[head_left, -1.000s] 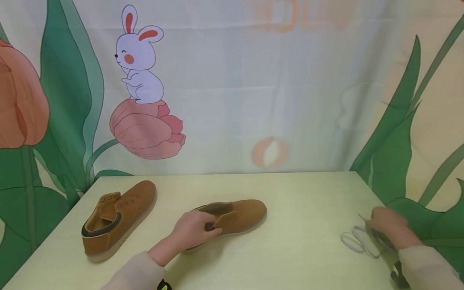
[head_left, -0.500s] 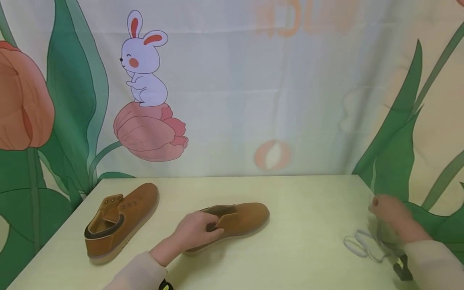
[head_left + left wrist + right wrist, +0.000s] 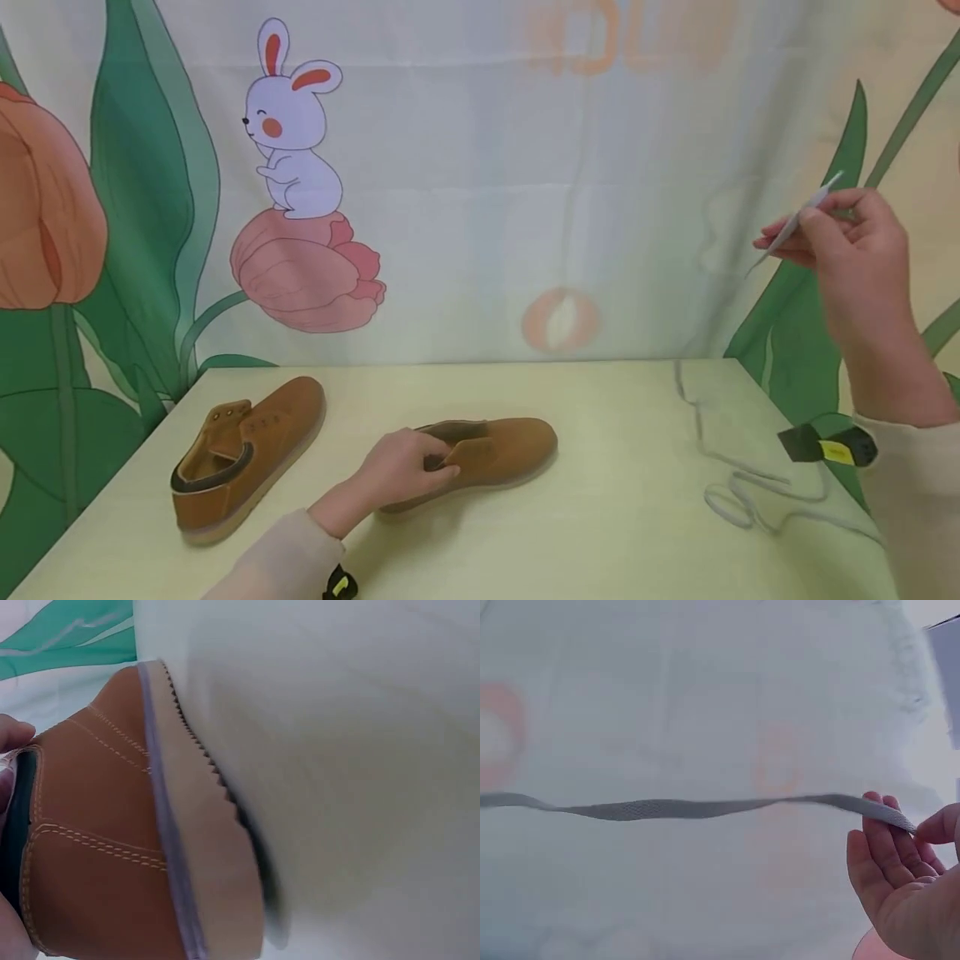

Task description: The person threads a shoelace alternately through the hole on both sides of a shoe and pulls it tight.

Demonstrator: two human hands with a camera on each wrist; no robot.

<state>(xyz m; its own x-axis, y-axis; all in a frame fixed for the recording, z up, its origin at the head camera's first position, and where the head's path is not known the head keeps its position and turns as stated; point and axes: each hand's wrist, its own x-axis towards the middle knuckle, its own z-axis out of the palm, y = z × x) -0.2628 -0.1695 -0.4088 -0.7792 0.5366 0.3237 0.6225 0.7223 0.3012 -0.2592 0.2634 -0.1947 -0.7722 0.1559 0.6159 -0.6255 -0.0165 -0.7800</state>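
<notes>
A brown leather shoe (image 3: 513,450) lies in the middle of the table, its toe pointing right. My left hand (image 3: 401,467) grips its collar, fingers in the opening and thumb along the near side. In the left wrist view, the brown side of the shoe (image 3: 97,817) shows stitching and a tan sole. High at the right, my right hand (image 3: 862,258) pinches a flat grey shoelace (image 3: 795,223) between thumb and fingers. The right wrist view has this shoelace (image 3: 660,808) stretching left from the right hand (image 3: 907,877). More lace lies looped on the table below.
Another brown shoe (image 3: 273,437), with eyelets and no lace through them, stands at the table's left. The pale table (image 3: 600,525) ends at a hanging cloth (image 3: 465,208) printed with a rabbit and tulips.
My right hand has risen from near the table's right edge, lifting the shoelace end. More of the lace now stretches over the table. My left hand and both shoes stay in place.
</notes>
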